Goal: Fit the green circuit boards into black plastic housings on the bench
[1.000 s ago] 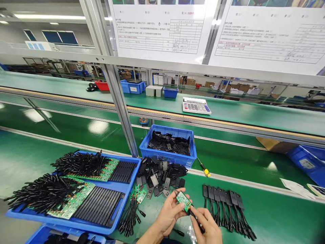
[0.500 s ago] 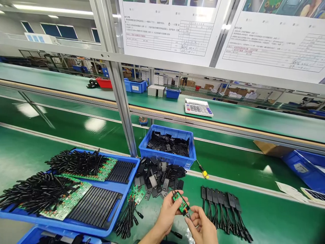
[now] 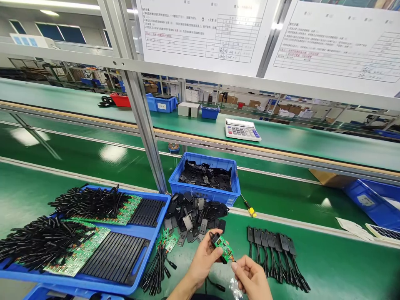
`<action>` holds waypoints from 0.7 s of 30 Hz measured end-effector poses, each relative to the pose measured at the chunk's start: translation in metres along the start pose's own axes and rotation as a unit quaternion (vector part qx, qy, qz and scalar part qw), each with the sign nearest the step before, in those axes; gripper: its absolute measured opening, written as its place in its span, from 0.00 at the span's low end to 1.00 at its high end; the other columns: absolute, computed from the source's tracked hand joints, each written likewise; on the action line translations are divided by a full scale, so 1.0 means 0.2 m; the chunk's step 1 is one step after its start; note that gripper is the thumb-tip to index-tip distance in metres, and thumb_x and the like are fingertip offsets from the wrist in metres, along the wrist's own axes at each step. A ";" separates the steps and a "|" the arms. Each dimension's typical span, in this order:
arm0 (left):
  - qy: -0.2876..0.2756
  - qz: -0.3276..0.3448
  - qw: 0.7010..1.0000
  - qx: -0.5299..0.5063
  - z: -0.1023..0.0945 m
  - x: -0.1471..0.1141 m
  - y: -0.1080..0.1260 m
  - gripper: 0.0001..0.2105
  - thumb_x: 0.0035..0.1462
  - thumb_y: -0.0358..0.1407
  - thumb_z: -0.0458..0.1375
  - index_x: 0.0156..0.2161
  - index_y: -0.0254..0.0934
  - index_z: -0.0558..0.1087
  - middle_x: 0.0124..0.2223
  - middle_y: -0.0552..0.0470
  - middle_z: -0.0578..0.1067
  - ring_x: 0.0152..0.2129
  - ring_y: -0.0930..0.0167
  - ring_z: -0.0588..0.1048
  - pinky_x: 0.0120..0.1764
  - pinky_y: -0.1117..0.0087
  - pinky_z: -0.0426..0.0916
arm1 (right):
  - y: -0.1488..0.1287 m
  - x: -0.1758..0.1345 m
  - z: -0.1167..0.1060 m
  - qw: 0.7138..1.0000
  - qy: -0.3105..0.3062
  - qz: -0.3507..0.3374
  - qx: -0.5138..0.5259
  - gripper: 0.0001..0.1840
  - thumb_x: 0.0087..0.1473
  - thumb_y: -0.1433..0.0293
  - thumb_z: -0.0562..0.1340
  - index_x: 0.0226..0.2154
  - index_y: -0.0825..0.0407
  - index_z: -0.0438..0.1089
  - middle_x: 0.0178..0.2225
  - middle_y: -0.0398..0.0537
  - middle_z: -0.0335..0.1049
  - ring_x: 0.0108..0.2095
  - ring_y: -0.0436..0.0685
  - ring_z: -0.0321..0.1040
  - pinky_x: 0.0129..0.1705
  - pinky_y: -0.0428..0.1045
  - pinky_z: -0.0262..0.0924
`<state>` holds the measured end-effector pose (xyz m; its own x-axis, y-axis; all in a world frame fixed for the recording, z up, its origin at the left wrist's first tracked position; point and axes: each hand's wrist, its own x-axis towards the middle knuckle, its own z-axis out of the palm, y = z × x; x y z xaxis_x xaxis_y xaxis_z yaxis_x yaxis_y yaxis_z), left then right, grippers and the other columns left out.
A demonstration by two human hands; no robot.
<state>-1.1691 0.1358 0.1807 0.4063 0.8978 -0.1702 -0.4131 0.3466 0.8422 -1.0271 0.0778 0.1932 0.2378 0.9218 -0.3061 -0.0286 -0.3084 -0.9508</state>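
Circuit board (image 3: 225, 249): slanting lengthwise, down to the right
Left hand (image 3: 203, 257): nearer, gripping board and black casing (image 3: 215, 238)
Right hand (image 3: 252, 278): pinching wires (image 3: 231, 258) at board's lower end

The left hand (image 3: 204, 255) and right hand (image 3: 253, 276) are bare — left forearm (image 3: 185, 286) too — with dark clothing (image 3: 206, 297) below.

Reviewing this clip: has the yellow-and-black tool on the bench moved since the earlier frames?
No; judged against the blue bin just left of it, the yellow-and-black tool keeps its place.
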 end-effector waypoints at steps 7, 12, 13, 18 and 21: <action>-0.056 -0.022 0.997 -0.051 0.00 -0.01 -0.01 0.27 0.49 0.42 0.66 0.53 0.40 0.63 0.48 0.40 0.74 0.43 0.60 0.75 0.46 0.60 0.68 | 0.01 0.01 0.03 1.000 0.011 0.013 0.019 0.29 0.35 0.46 0.67 0.18 0.53 0.61 0.13 0.38 0.59 0.12 0.44 0.50 0.15 0.41 0.41; -0.057 -0.029 0.996 -0.055 0.00 -0.01 -0.01 0.25 0.52 0.41 0.64 0.53 0.39 0.63 0.49 0.39 0.73 0.44 0.60 0.74 0.46 0.61 0.68 | 0.01 0.01 0.03 1.000 0.001 0.021 0.016 0.28 0.36 0.47 0.67 0.18 0.54 0.60 0.12 0.37 0.58 0.10 0.42 0.48 0.14 0.41 0.38; -0.053 -0.031 0.996 -0.057 0.00 -0.01 -0.02 0.24 0.52 0.41 0.64 0.52 0.39 0.63 0.49 0.39 0.74 0.44 0.60 0.74 0.46 0.61 0.68 | 0.01 0.01 0.03 1.000 0.000 0.023 0.016 0.28 0.36 0.47 0.67 0.18 0.54 0.60 0.12 0.37 0.57 0.10 0.42 0.48 0.14 0.41 0.38; -0.027 -0.033 0.997 -0.062 0.01 0.00 -0.03 0.22 0.52 0.41 0.64 0.50 0.39 0.64 0.48 0.40 0.74 0.45 0.60 0.74 0.44 0.62 0.68 | 0.01 0.01 0.03 0.999 0.000 0.034 0.021 0.29 0.36 0.46 0.67 0.17 0.54 0.60 0.12 0.37 0.58 0.10 0.42 0.48 0.14 0.40 0.38; -0.019 -0.032 0.997 -0.065 0.01 0.01 -0.03 0.23 0.51 0.42 0.65 0.50 0.39 0.65 0.48 0.40 0.74 0.45 0.60 0.74 0.44 0.62 0.68 | 0.02 0.01 0.04 0.999 0.003 0.020 0.028 0.28 0.37 0.47 0.68 0.18 0.54 0.61 0.13 0.38 0.58 0.11 0.42 0.48 0.15 0.41 0.39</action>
<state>-1.1641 0.1341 0.1771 0.4644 0.8628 -0.1995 -0.4860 0.4367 0.7570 -1.0341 0.0809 0.1884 0.2417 0.9071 -0.3446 -0.0922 -0.3321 -0.9387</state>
